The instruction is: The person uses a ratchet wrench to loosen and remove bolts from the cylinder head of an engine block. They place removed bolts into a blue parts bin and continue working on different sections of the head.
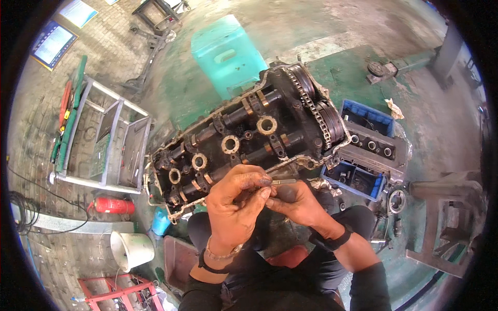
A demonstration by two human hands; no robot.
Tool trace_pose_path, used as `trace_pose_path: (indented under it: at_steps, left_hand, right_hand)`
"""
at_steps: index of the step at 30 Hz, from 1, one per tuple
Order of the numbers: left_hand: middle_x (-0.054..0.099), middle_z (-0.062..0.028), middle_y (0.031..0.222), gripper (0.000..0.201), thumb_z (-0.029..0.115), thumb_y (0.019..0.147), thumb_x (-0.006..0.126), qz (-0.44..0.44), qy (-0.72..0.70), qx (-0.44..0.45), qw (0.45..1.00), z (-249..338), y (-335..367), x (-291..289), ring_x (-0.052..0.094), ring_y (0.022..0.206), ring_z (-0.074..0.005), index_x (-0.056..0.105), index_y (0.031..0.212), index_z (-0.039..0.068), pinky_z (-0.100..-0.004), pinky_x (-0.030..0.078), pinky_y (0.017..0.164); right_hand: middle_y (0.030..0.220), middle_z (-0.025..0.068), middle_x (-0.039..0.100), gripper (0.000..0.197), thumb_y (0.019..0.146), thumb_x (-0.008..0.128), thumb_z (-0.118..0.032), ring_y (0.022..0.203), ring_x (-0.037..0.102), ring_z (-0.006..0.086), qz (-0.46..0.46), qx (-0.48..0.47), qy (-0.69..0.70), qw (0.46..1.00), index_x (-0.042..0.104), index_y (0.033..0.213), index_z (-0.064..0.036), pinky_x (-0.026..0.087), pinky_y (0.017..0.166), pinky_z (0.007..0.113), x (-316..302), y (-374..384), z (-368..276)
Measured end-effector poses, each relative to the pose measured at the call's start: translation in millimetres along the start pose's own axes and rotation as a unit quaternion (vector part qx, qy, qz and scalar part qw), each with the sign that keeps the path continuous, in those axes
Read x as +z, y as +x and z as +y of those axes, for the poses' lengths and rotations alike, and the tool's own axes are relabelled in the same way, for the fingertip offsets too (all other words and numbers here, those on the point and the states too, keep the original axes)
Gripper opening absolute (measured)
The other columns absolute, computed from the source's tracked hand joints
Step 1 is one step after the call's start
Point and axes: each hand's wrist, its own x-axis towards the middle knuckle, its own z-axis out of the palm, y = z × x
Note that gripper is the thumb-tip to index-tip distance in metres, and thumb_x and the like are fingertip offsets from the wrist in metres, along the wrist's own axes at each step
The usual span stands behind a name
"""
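Just in front of an open engine cylinder head (249,124), my two hands meet with the fingertips close together. My left hand (231,202) is closed in a pinch, thumb against index finger. My right hand (298,205) pinches from the other side. Between them lies a small thin metal rod (284,182), its ends partly hidden by the fingers. Behind the hands the cylinder head shows dark camshafts, several round spark plug tubes and a timing chain (308,101) at its right end.
A turquoise plastic stool (228,54) stands beyond the engine. To the right are blue parts bins (358,181) and a grey valve cover (376,150). On the left are a metal-framed cart (104,140), a red fire extinguisher (113,205) and a white bucket (132,251).
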Motion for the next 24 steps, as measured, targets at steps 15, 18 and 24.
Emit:
trace_pose_path:
  at_steps: [15,18,24]
  left_hand:
    - [0.066,-0.0159,0.096,0.023,-0.012,0.077,0.068,-0.047,0.119,0.119,0.985,-3.9,0.6,9.4,0.068,0.081,-0.0193,0.066,0.097,-0.001,-0.0273,0.054,0.069]
    - [0.066,-0.0163,0.097,0.024,-0.012,0.078,0.068,-0.042,0.106,0.107,0.988,-4.3,0.6,8.0,0.068,0.081,-0.0189,0.066,0.099,0.0,-0.027,0.054,0.069]
    - [0.066,-0.0153,0.098,0.016,-0.009,0.082,0.067,-0.012,-0.008,0.038,0.999,-7.6,-4.2,7.3,0.067,0.081,-0.0192,0.063,0.097,-0.005,-0.0275,0.054,0.072]
  right_hand:
    - [0.09,-0.0053,0.065,0.023,0.091,0.068,-0.006,0.083,0.052,0.0026,-0.001,-0.075,-0.027,0.997,0.066,0.113,0.0011,0.047,0.074,0.023,2.8,-0.5,-3.3]
    - [0.087,-0.0062,0.062,0.022,0.09,0.068,-0.005,0.081,0.051,0.0026,-0.006,-0.07,-0.045,0.997,0.066,0.112,0.0003,0.046,0.073,0.022,2.3,2.5,-0.8]
    - [0.079,-0.0072,0.053,0.008,0.09,0.068,-0.005,0.079,0.047,0.0024,0.004,-0.036,-0.043,0.998,0.061,0.09,-0.0024,0.044,0.072,0.021,2.0,3.2,3.2]
